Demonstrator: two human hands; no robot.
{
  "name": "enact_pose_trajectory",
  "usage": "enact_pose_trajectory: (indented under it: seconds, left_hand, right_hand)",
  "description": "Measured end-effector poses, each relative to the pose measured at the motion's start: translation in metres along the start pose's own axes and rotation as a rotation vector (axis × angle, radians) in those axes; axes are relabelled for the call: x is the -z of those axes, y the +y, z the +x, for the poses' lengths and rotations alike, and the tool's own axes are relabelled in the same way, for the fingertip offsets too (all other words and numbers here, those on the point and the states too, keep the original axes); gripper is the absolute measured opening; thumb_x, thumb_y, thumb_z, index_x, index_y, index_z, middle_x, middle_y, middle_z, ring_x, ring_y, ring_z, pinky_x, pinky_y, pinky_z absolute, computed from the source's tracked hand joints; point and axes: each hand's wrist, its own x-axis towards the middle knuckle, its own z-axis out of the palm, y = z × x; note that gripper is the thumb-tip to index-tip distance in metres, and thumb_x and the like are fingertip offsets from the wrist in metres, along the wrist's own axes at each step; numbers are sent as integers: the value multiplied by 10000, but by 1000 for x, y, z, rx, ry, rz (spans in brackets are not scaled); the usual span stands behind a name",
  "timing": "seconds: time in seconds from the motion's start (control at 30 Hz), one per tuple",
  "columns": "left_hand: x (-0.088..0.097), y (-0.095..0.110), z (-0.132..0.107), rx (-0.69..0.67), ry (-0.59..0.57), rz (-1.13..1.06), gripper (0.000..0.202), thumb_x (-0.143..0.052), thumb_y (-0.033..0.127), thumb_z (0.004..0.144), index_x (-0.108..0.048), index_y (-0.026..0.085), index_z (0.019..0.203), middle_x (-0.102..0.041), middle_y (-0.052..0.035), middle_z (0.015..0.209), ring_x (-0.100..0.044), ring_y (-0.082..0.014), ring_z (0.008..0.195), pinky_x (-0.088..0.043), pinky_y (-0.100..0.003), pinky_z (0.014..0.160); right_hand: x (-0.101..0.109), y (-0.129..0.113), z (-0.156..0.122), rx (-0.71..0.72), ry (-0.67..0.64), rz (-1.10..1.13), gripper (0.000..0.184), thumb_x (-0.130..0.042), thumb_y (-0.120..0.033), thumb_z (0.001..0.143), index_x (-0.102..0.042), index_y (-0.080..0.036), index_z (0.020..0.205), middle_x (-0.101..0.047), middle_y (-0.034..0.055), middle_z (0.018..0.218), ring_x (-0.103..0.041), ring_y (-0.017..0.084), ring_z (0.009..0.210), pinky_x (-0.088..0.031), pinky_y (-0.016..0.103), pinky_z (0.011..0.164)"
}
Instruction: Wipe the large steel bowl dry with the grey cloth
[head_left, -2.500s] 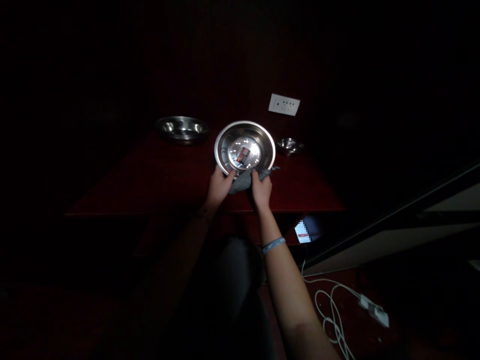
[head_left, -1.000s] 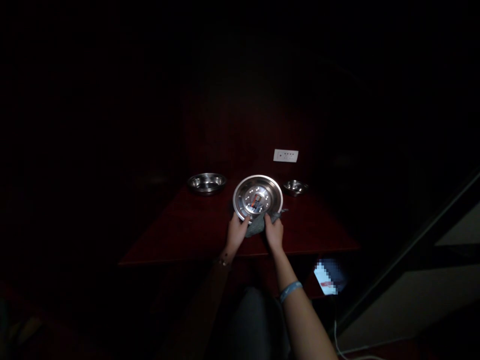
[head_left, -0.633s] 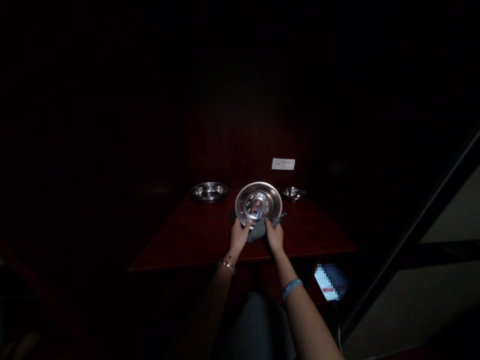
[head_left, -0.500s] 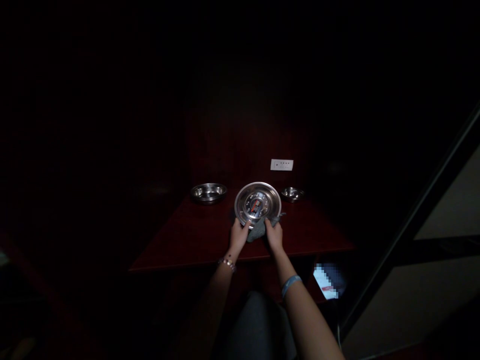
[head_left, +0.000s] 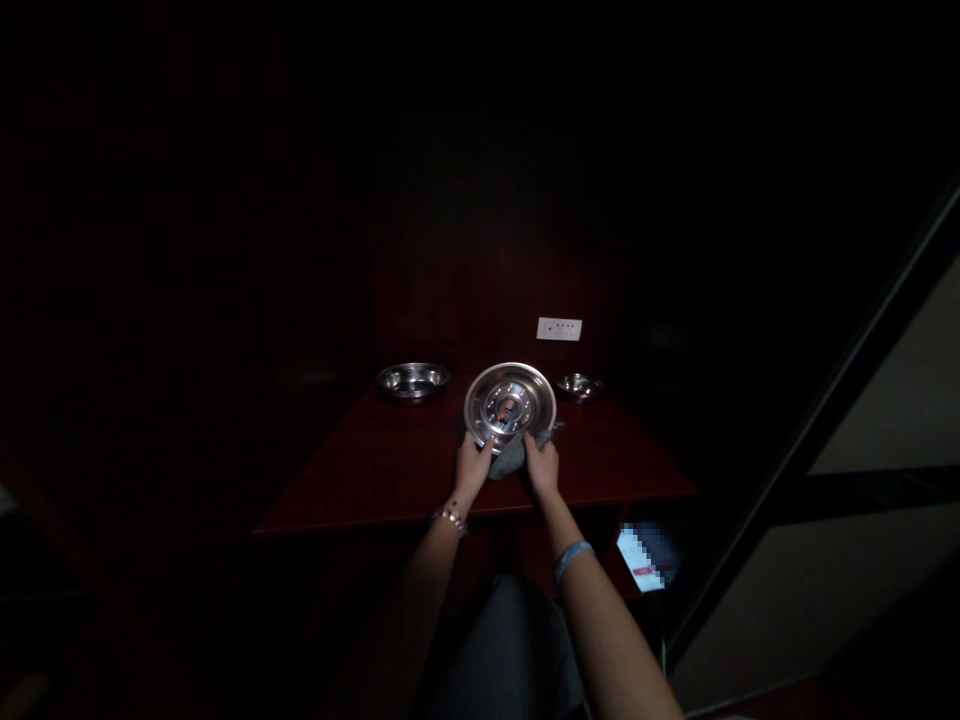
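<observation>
A shiny steel bowl with a sticker inside is tilted towards me over the dark red table. My left hand grips its lower left rim. My right hand is closed on a grey cloth bunched under the bowl's lower edge, between both hands. I wear a bead bracelet on my left wrist and a blue band on my right.
A second steel bowl sits at the back left of the table and a small steel bowl at the back right. A white socket plate is on the wall behind. A lit phone screen glows below the table's right edge.
The view pulled back and tilted up, so the bowl and hands look smaller. Both hands keep the same hold on the bowl and cloth, shifting only slightly.
</observation>
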Motion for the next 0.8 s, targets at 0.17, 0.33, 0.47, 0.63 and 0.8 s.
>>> enact_pose_trajectory:
  seconds: [0.17,0.33,0.47,0.63,0.8]
  left_hand:
    - [0,1,0,-6,-2,1,236,-673,175,775,-654,169,1010,-730,-109,1040,-673,-269,1023,-474,-434,991]
    - [-1,-3,1,-15,-18,2,282,-660,177,790,-642,159,1070,-726,-107,1078,-671,-251,1042,-473,-427,1000]
    - [0,-6,1,11,-11,8,300,-679,198,779,-651,159,1075,-733,-101,1051,-679,-264,1030,-482,-432,991]
    - [0,-7,2,4,-21,22,342,-659,200,794,-642,169,1134,-727,-106,1107,-667,-273,1075,-475,-440,1004]
    - [0,-7,2,-2,-11,-25,314,-676,195,773,-659,169,1086,-737,-95,1046,-672,-270,1048,-485,-418,989]
  right_hand:
    - [0,2,1,14,6,-2,357,-590,-416,850,-749,-124,979,-762,162,1046,-715,277,1005,-518,301,841]
    - [0,2,0,19,8,9,355,-578,-408,861,-746,-122,989,-767,150,1030,-720,266,978,-516,290,822]
    - [0,0,-1,23,16,5,347,-582,-405,860,-748,-115,955,-770,156,999,-725,269,958,-519,286,800]
    - [0,0,-2,22,19,12,344,-592,-404,853,-746,-120,971,-770,155,1007,-727,270,966,-526,291,806]
    - [0,-1,-2,16,16,-18,347,-586,-404,860,-745,-117,973,-765,164,1028,-721,279,1006,-525,297,823]
